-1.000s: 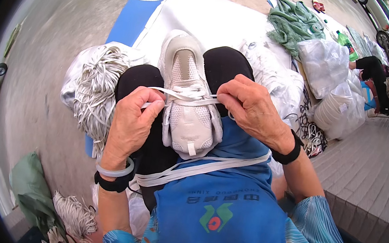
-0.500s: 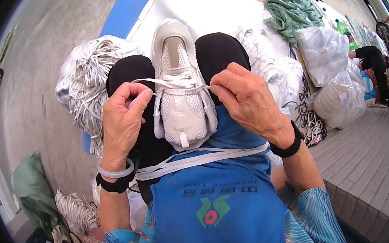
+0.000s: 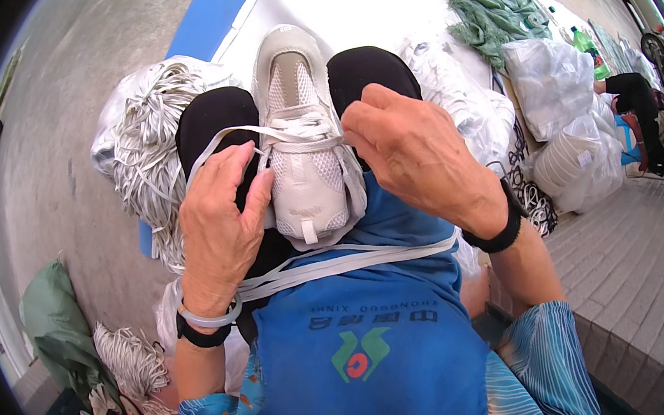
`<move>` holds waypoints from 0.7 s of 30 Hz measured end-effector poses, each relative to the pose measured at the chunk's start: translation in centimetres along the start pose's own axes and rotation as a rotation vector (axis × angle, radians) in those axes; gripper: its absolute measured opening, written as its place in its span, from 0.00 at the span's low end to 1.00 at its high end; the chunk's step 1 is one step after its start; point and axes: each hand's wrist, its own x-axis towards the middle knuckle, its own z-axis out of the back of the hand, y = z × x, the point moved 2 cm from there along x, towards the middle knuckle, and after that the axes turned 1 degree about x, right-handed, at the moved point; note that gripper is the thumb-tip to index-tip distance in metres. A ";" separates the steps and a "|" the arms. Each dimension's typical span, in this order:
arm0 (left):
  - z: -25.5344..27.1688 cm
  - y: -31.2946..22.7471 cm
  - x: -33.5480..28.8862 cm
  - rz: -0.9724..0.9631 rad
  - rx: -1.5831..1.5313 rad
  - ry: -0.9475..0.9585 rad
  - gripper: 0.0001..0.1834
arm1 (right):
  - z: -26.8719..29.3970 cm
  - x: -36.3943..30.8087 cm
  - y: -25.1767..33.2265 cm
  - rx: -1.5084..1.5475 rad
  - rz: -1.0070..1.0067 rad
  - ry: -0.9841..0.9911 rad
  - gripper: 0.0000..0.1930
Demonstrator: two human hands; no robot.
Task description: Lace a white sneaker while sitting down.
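Item 1: blue apron [image 3: 373, 412], printed, upside down from wearer's side: row of dk. characters [image 3: 374, 319], w/ row of sm. Latin caps. [image 3: 370, 306] alongside; green-and-red emblem [image 3: 359, 356] nearer wearer.
Item 2: pale shoe [image 3: 313, 193], heel: faint sm. mark [image 3: 304, 211], illeg.
Item 3: clear plastic bag [image 3: 559, 181], R. side of view: sm. pale label [image 3: 584, 158], too sm. to read.

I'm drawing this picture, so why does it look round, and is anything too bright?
Head view: a wide fisheye lens leaves dark corners and bends the grey slats; head view: the white sheet looks washed out, while the shoe looks fairly clear.
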 end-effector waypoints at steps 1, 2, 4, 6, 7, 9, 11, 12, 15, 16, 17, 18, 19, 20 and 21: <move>0.0 0.0 0.0 -0.026 0.013 0.009 0.14 | 0.0 0.1 0.0 0.001 0.052 -0.054 0.04; -0.1 0.0 0.1 -0.024 0.011 0.012 0.14 | -0.2 0.3 -0.3 -0.005 0.021 -0.030 0.04; -0.4 0.2 0.2 -0.028 -0.013 0.049 0.12 | -0.4 0.3 -0.8 0.139 0.039 -0.080 0.04; -0.8 0.2 0.4 -0.046 -0.028 0.025 0.12 | -0.5 0.0 -1.1 0.199 0.031 -0.099 0.05; -1.0 0.2 0.4 -0.067 -0.051 -0.001 0.12 | -0.5 -0.2 -1.3 0.242 0.011 -0.114 0.05; -1.2 0.2 0.3 -0.109 -0.033 -0.028 0.12 | -0.5 -0.7 -1.1 0.239 0.041 -0.132 0.04; -1.4 0.2 0.2 -0.146 -0.017 -0.061 0.12 | -0.5 -1.1 -0.4 0.234 0.078 -0.139 0.03; -1.4 0.2 0.2 -0.156 -0.024 -0.079 0.12 | -0.6 -1.2 0.1 0.092 0.068 -0.096 0.03; -1.6 0.3 0.1 -0.178 -0.015 -0.104 0.13 | -0.4 -1.0 1.3 -0.092 0.097 -0.072 0.03; -1.6 0.3 0.1 -0.187 -0.003 -0.114 0.13 | -0.3 -0.8 1.6 -0.133 0.149 -0.078 0.04; -1.7 0.3 0.0 -0.189 -0.006 -0.112 0.13 | -0.2 -0.5 1.6 -0.183 0.144 -0.056 0.04; -1.7 0.3 -0.1 -0.173 -0.045 -0.141 0.13 | 0.0 -0.2 1.5 -0.184 0.124 -0.057 0.04; -1.7 0.3 -0.2 -0.158 -0.084 -0.170 0.13 | 0.1 0.1 1.2 -0.165 0.115 -0.031 0.04; -1.7 0.3 -0.2 -0.160 -0.086 -0.167 0.13 | 0.1 0.4 0.9 -0.163 0.087 -0.003 0.05; -1.7 0.3 -0.2 -0.133 -0.078 -0.132 0.12 | 0.2 0.5 0.6 -0.148 0.100 -0.005 0.06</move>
